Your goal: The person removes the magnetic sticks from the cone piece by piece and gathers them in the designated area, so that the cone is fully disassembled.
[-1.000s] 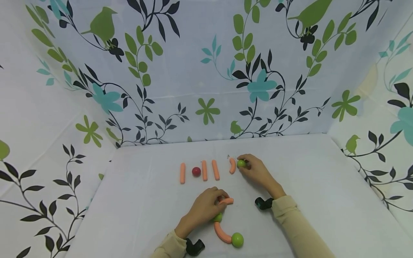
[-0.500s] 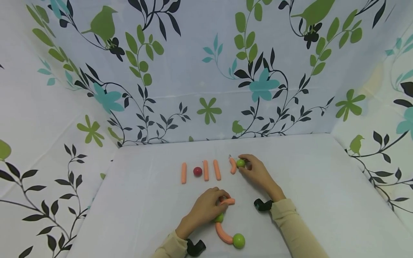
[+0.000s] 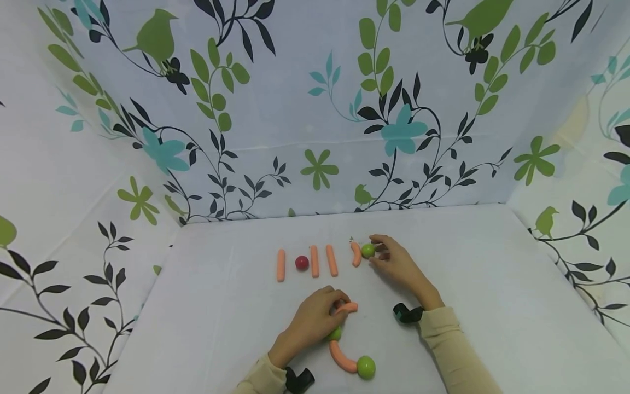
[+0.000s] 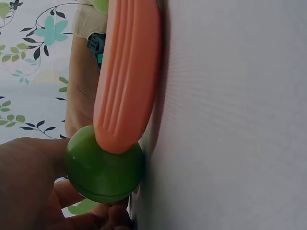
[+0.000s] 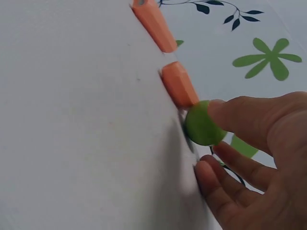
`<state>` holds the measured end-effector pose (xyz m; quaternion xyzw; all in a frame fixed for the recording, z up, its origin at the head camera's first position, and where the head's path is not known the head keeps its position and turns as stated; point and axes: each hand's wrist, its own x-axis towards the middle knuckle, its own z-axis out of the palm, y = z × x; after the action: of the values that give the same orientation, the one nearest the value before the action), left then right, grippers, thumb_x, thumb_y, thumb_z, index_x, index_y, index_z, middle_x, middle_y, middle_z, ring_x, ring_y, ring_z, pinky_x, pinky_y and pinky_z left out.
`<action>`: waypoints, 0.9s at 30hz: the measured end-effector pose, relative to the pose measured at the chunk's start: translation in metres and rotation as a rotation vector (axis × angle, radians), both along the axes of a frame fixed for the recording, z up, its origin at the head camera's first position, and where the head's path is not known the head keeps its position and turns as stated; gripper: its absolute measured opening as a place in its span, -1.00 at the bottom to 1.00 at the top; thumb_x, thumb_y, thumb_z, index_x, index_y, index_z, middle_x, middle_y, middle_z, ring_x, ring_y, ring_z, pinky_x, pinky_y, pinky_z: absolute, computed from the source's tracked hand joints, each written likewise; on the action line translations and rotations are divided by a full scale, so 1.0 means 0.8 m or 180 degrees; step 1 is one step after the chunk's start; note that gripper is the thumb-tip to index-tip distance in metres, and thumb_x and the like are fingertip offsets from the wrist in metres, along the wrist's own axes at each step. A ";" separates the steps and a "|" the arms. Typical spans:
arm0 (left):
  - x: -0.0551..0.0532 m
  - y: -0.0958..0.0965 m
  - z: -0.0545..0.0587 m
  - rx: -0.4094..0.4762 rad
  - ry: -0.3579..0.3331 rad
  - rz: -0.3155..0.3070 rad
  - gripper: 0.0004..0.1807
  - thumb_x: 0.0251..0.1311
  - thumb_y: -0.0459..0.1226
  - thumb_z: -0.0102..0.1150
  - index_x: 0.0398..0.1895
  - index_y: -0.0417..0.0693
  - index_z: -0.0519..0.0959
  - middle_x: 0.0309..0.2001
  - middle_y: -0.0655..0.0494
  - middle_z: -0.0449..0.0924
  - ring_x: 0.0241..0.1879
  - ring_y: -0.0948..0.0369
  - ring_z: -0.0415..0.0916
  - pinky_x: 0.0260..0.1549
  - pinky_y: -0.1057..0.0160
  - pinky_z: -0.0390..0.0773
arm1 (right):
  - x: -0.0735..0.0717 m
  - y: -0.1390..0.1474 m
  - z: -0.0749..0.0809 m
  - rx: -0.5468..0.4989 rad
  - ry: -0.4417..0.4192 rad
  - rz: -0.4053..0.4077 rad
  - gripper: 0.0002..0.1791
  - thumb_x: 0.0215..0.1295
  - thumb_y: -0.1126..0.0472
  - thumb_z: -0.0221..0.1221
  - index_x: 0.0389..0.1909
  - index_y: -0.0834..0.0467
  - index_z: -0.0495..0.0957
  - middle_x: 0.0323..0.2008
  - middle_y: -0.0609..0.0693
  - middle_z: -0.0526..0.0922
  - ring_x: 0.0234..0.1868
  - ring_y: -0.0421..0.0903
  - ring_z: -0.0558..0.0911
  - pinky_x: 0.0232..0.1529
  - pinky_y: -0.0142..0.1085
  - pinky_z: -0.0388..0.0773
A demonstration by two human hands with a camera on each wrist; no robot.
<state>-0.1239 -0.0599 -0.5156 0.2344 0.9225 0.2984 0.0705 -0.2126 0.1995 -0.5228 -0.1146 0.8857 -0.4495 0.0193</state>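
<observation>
A green ball (image 5: 199, 125) lies beside the right fingers (image 5: 244, 164).

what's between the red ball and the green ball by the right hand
Left to right in the head view: one straight orange stick, a second straight stick, then a curved orange piece beside the green ball.

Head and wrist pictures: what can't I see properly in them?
Head view: part of the orange stick and a green ball, hidden by the left grip.
Left wrist view: one end of the curved piece, cut off by the top edge.
Right wrist view: part of another green ball, behind the right grip.
</observation>
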 end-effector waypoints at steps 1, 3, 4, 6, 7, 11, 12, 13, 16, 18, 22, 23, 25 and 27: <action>0.000 0.000 0.001 -0.0034 0.0023 0.0001 -0.79 0.38 -0.07 0.27 -0.01 0.15 0.72 -0.32 0.36 0.50 -0.41 0.42 0.35 -0.43 0.43 0.38 | 0.000 0.002 0.001 -0.0016 0.0021 0.0023 -0.34 0.41 0.27 0.29 0.49 0.16 0.34 0.38 0.24 0.51 0.27 0.21 0.61 0.29 0.08 0.58; 0.000 0.001 0.004 -0.0135 0.0099 -0.0002 -0.79 0.38 -0.08 0.27 -0.01 0.15 0.72 -0.32 0.34 0.50 -0.42 0.41 0.35 -0.45 0.43 0.38 | 0.000 0.005 0.003 0.0003 0.0076 0.0069 -0.35 0.42 0.27 0.29 0.49 0.18 0.34 0.40 0.24 0.49 0.31 0.22 0.58 0.30 0.09 0.57; 0.001 0.000 0.006 -0.0200 0.0162 -0.0007 -0.79 0.39 -0.08 0.26 -0.01 0.14 0.72 -0.31 0.32 0.52 -0.41 0.40 0.35 -0.45 0.42 0.38 | 0.001 0.007 0.005 0.0005 0.0080 0.0082 -0.35 0.42 0.27 0.29 0.48 0.18 0.34 0.40 0.24 0.48 0.32 0.22 0.57 0.31 0.09 0.56; 0.005 -0.001 0.012 -0.0348 0.0337 -0.0035 -0.78 0.41 -0.08 0.24 0.01 0.12 0.71 -0.27 0.28 0.56 -0.37 0.37 0.39 -0.44 0.41 0.40 | 0.005 0.010 0.008 0.0038 0.0089 0.0125 -0.36 0.43 0.25 0.29 0.48 0.18 0.34 0.40 0.24 0.48 0.33 0.23 0.56 0.31 0.09 0.57; 0.008 -0.002 0.014 -0.0462 0.0473 -0.0077 -0.77 0.43 -0.08 0.22 0.02 0.12 0.70 -0.23 0.26 0.58 -0.32 0.34 0.42 -0.42 0.39 0.43 | 0.008 0.012 0.009 0.0052 0.0077 0.0124 -0.36 0.43 0.24 0.29 0.48 0.17 0.34 0.40 0.24 0.48 0.33 0.23 0.56 0.30 0.09 0.57; 0.024 -0.009 0.025 -0.0721 0.1019 -0.0313 -0.76 0.50 -0.07 0.15 0.08 0.15 0.69 -0.05 0.21 0.64 -0.08 0.23 0.52 -0.22 0.28 0.56 | 0.025 0.021 0.015 0.0083 0.0048 0.0107 -0.37 0.44 0.22 0.29 0.47 0.15 0.35 0.39 0.22 0.50 0.31 0.21 0.57 0.27 0.09 0.59; 0.029 -0.012 0.026 -0.0732 0.1107 -0.0391 -0.76 0.51 -0.06 0.15 0.09 0.18 0.69 -0.01 0.22 0.64 -0.01 0.23 0.52 -0.15 0.24 0.59 | 0.030 0.023 0.017 0.0078 0.0032 0.0098 -0.37 0.43 0.22 0.29 0.47 0.15 0.36 0.38 0.21 0.51 0.31 0.20 0.57 0.27 0.09 0.60; 0.034 -0.015 0.028 -0.0704 0.1159 -0.0473 -0.77 0.50 -0.06 0.16 0.09 0.21 0.69 0.02 0.25 0.64 0.05 0.23 0.52 -0.08 0.20 0.59 | 0.035 0.025 0.018 0.0068 0.0028 0.0095 -0.38 0.44 0.22 0.29 0.47 0.14 0.36 0.38 0.20 0.51 0.31 0.19 0.57 0.27 0.09 0.60; 0.048 -0.021 0.032 -0.0531 0.1166 -0.0731 -0.78 0.45 -0.04 0.24 0.07 0.26 0.70 0.08 0.35 0.64 0.16 0.27 0.50 0.02 0.15 0.56 | 0.050 0.028 0.020 -0.0016 -0.0002 0.0127 -0.40 0.47 0.19 0.26 0.47 0.15 0.37 0.37 0.19 0.53 0.33 0.19 0.56 0.28 0.09 0.59; 0.056 -0.024 0.033 -0.0463 0.1144 -0.0894 -0.79 0.41 -0.01 0.27 0.03 0.29 0.71 0.09 0.41 0.63 0.20 0.30 0.48 0.07 0.14 0.53 | 0.060 0.029 0.022 -0.0110 -0.0027 0.0134 -0.41 0.48 0.17 0.26 0.46 0.14 0.38 0.36 0.18 0.54 0.33 0.19 0.55 0.29 0.11 0.58; 0.064 -0.025 0.032 -0.0515 0.1176 -0.1001 -0.76 0.29 0.03 0.36 -0.02 0.32 0.72 0.06 0.45 0.62 0.21 0.31 0.46 0.12 0.10 0.49 | 0.075 0.030 0.026 -0.0286 -0.0063 0.0226 -0.45 0.49 0.13 0.25 0.43 0.14 0.42 0.33 0.16 0.58 0.32 0.20 0.57 0.28 0.12 0.58; 0.065 -0.025 0.031 -0.0544 0.1166 -0.0976 -0.76 0.27 0.03 0.38 -0.02 0.34 0.72 0.06 0.45 0.62 0.22 0.31 0.45 0.13 0.07 0.48 | 0.078 0.030 0.026 -0.0311 -0.0053 0.0273 -0.46 0.49 0.13 0.25 0.41 0.14 0.43 0.32 0.16 0.59 0.32 0.20 0.58 0.28 0.11 0.58; 0.067 -0.026 0.029 -0.0584 0.1113 -0.0909 -0.75 0.22 0.04 0.42 -0.05 0.37 0.73 0.08 0.42 0.62 0.24 0.27 0.43 0.12 0.04 0.47 | 0.082 0.030 0.027 -0.0379 -0.0073 0.0348 -0.49 0.49 0.13 0.25 0.39 0.15 0.46 0.31 0.14 0.60 0.32 0.19 0.58 0.27 0.04 0.61; 0.068 -0.027 0.027 -0.0602 0.1034 -0.0846 -0.78 0.20 0.04 0.44 -0.09 0.40 0.74 0.11 0.39 0.62 0.25 0.23 0.42 0.12 0.01 0.48 | 0.086 0.029 0.026 -0.0449 -0.0084 0.0410 -0.52 0.50 0.14 0.24 0.37 0.15 0.48 0.31 0.13 0.61 0.32 0.19 0.59 0.26 -0.08 0.63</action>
<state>-0.0698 -0.0812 -0.4941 0.3912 0.9066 0.1572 -0.0186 -0.1437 0.2225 -0.5016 -0.1665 0.8423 -0.5100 0.0519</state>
